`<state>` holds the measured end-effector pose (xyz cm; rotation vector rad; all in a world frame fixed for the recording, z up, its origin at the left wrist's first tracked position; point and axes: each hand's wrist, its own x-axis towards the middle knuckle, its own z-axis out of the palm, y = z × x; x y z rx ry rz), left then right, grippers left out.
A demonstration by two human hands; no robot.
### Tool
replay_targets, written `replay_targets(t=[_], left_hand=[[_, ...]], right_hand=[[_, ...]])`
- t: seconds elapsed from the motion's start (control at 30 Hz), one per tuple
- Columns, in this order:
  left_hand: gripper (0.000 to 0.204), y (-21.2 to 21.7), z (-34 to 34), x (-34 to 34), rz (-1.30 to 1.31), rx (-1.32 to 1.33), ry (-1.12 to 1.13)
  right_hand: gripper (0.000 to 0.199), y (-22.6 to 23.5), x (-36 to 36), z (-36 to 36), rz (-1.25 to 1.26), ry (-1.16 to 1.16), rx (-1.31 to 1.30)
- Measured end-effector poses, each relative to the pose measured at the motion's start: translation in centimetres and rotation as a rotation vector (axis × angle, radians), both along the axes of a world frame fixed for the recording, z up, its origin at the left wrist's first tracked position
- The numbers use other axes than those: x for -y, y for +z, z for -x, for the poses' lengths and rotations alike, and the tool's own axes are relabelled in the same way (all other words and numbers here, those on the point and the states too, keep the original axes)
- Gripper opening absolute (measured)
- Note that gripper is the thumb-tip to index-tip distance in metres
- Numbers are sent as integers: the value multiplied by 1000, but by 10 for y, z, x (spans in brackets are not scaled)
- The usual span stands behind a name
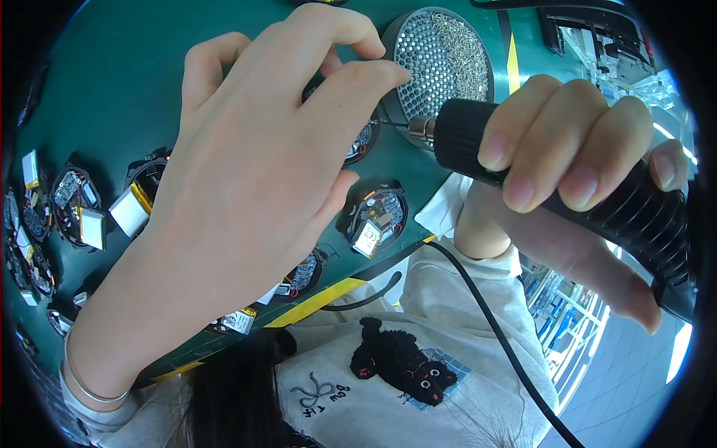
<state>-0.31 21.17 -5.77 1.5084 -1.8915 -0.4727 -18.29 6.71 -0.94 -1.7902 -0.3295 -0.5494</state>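
My right hand (567,149) is wrapped round a black power screwdriver (467,138) with a ribbed grip. Its thin bit points left, and its end overlaps the right edge of a round device (363,143) with an exposed circuit board. My left hand (276,127) is spread above this device and covers most of it. The left fingers are bent and apart, with two fingertips close to the rim of a round grey screw tray (426,63). Loose silver screws (464,56) are heaped on the tray's right part; its left part shows rows of holes. I see nothing between the left fingers.
Another open round device (379,220) with a silver battery lies near the table's front edge. Several similar devices (77,205) are grouped at the left of the green table (119,82). A black cable (493,306) runs past my lap. Black equipment (597,30) stands at the far right.
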Motion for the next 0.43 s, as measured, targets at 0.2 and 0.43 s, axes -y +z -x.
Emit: replay_targets(t=[0.2,0.43], left_hand=[[59,1,3,3,4,-5,9],[55,-3,10,8,-28,-283,13]], right_hand=[[89,2,2,-4,28,31,-18],[91,6,6,-14,41,131,-49]])
